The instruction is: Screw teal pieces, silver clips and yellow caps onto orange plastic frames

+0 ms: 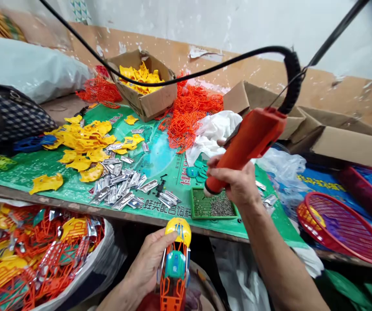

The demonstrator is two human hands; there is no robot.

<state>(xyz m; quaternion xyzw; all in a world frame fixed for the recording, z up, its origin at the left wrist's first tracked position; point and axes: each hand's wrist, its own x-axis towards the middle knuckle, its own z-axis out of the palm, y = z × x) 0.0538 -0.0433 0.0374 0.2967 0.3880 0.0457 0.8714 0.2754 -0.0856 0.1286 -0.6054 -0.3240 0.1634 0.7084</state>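
Note:
My left hand (150, 255) grips a toy vehicle body (176, 263) below the table edge, thumb on its yellow front cover. Orange frame bars and a teal middle block show on the toy. My right hand (237, 179) is wrapped round a red electric screwdriver (247, 147) that hangs from a black cable. The driver's tip points down at a green tray (198, 207) holding many small screws (221, 205). Whether the tip touches a screw cannot be made out. Silver parts (121, 185) and yellow covers (88, 140) lie in piles on the table to the left.
A cardboard box (160, 99) of yellow covers stands at the back, with orange frames (189, 108) beside it. At lower left is a white sack (104, 255) full of assembled pieces. A red basket (348, 229) and open boxes (351, 142) are on the right. The black cable (205, 77) arches overhead.

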